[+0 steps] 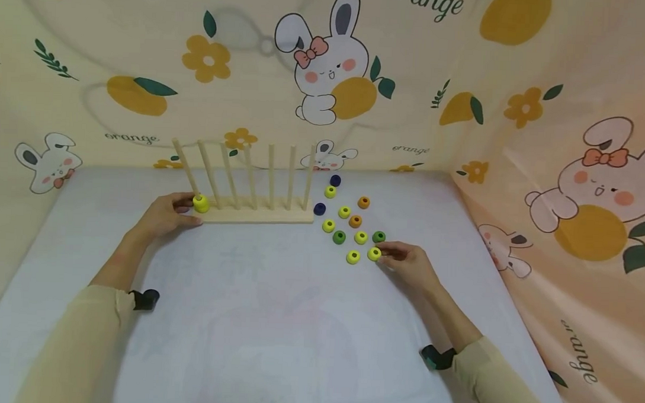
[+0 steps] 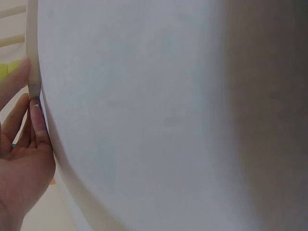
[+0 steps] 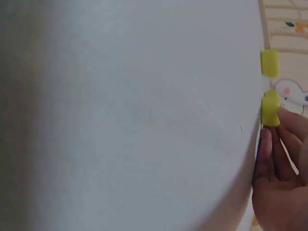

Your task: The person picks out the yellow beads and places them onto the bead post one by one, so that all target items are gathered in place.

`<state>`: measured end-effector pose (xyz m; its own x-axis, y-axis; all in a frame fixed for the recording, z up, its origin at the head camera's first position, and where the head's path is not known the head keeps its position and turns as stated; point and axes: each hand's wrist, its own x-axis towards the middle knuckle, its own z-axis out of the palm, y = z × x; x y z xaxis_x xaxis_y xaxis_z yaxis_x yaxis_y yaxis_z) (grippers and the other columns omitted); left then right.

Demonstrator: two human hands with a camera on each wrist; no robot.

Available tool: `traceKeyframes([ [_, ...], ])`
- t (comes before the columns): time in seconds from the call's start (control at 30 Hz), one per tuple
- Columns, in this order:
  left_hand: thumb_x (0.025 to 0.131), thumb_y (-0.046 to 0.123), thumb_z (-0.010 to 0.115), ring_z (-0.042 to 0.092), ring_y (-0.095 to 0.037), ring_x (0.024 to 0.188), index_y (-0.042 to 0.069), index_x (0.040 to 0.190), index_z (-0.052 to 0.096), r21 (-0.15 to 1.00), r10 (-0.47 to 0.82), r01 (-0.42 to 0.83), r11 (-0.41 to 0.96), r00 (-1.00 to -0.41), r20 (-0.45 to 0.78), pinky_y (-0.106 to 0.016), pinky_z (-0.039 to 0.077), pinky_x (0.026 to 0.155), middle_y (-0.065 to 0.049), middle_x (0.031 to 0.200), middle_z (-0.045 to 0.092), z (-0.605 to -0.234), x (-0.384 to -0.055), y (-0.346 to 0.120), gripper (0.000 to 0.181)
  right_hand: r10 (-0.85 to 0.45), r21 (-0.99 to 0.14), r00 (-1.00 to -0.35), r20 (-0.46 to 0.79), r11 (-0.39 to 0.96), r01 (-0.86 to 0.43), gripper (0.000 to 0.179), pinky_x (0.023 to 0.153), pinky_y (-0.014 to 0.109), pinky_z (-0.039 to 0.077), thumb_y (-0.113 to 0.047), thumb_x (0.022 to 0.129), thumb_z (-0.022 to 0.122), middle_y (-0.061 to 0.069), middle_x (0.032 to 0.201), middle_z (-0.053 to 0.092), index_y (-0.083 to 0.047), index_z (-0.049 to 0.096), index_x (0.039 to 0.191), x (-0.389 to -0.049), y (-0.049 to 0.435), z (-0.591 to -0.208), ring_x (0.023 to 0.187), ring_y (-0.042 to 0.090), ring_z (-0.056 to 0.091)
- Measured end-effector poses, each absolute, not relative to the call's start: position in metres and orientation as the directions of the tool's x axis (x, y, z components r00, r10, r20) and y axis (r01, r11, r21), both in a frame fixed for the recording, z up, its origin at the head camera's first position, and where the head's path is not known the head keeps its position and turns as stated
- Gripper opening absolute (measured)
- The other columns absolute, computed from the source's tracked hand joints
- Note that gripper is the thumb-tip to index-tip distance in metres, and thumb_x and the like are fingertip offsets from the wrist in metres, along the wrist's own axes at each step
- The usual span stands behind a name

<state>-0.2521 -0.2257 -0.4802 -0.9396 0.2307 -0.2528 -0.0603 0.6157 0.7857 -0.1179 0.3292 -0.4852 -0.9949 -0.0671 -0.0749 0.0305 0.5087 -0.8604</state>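
Observation:
A wooden peg rack [image 1: 258, 216] with a row of upright pegs stands at the back left of the table. Yellow beads [image 1: 201, 204] sit stacked at the foot of its leftmost peg. My left hand [image 1: 164, 217] grips the left end of the rack's base, thumb in front and fingers behind; the left wrist view shows this hand [image 2: 24, 163] at the base's end too. To the right, my right hand [image 1: 408, 264] pinches a yellow bead [image 1: 374, 254] at the near edge of the loose beads. The right wrist view has this bead [image 3: 270, 109] between thumb and fingers.
Right of the rack lie loose yellow beads [image 1: 344, 212], orange beads [image 1: 363, 202], green beads [image 1: 339, 237] and dark blue beads [image 1: 320, 209]. One green bead [image 1: 379, 236] is close by my right fingertips. A patterned cloth [image 1: 402, 68] hangs behind and beside the white tabletop [image 1: 276, 318].

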Motion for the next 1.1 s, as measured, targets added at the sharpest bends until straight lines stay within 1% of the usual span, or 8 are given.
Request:
traceKeyframes([
  [0.27, 0.086, 0.021, 0.079, 0.042, -0.042, 0.133, -0.002, 0.152, 0.032, 0.782, 0.225, -0.07, 0.62, -0.938, -0.262, -0.054, 0.033, 0.114, -0.026, 0.147, 0.043, -0.48, -0.251, -0.226, 0.084, -0.045, -0.833, -0.997, -0.055, 0.553, 0.021, 0.034, 0.073, 0.017, 0.054, -0.018, 0.085, 0.08, 0.01, 0.112, 0.071, -0.006, 0.072, 0.116, -0.12, 0.322, -0.487, 0.089, 0.018, 0.064],
  [0.5, 0.086, 0.023, 0.079, 0.042, -0.042, 0.133, -0.001, 0.152, 0.033, 0.778, 0.234, -0.06, 0.626, -0.937, -0.261, -0.055, 0.033, 0.114, -0.025, 0.148, 0.043, -0.479, -0.252, -0.227, 0.084, -0.05, -0.799, -0.999, -0.018, 0.601, -0.016, 0.034, 0.074, 0.018, 0.052, -0.019, 0.084, 0.081, 0.005, 0.111, 0.07, -0.011, 0.074, 0.117, -0.121, 0.319, -0.489, 0.091, 0.019, 0.06],
  [0.67, 0.086, 0.024, 0.079, 0.042, -0.041, 0.133, -0.002, 0.152, 0.032, 0.775, 0.24, -0.073, 0.628, -0.929, -0.282, -0.054, 0.032, 0.114, -0.025, 0.148, 0.043, -0.483, -0.249, -0.23, 0.085, -0.063, -0.787, -0.998, -0.017, 0.616, -0.026, 0.031, 0.07, 0.02, 0.051, -0.02, 0.085, 0.081, 0.002, 0.107, 0.069, -0.013, 0.075, 0.115, -0.12, 0.319, -0.49, 0.088, 0.02, 0.059],
  [0.93, 0.086, 0.024, 0.079, 0.043, -0.042, 0.132, -0.004, 0.151, 0.033, 0.792, 0.257, -0.037, 0.61, -0.936, -0.242, -0.054, 0.035, 0.113, -0.027, 0.146, 0.044, -0.481, -0.25, -0.231, 0.084, -0.062, -0.788, -0.997, -0.039, 0.615, -0.008, 0.032, 0.077, 0.02, 0.054, -0.02, 0.086, 0.079, 0.003, 0.114, 0.071, -0.014, 0.074, 0.116, -0.12, 0.319, -0.483, 0.096, 0.018, 0.065],
  [1.1, 0.086, 0.024, 0.08, 0.044, -0.041, 0.132, -0.002, 0.151, 0.036, 0.79, 0.259, -0.033, 0.613, -0.936, -0.24, -0.054, 0.035, 0.113, -0.025, 0.147, 0.044, -0.48, -0.253, -0.23, 0.082, -0.067, -0.773, -0.996, -0.053, 0.635, -0.001, 0.032, 0.081, 0.021, 0.056, -0.019, 0.087, 0.078, 0.005, 0.116, 0.071, -0.013, 0.073, 0.118, -0.12, 0.321, -0.476, 0.098, 0.018, 0.068],
])
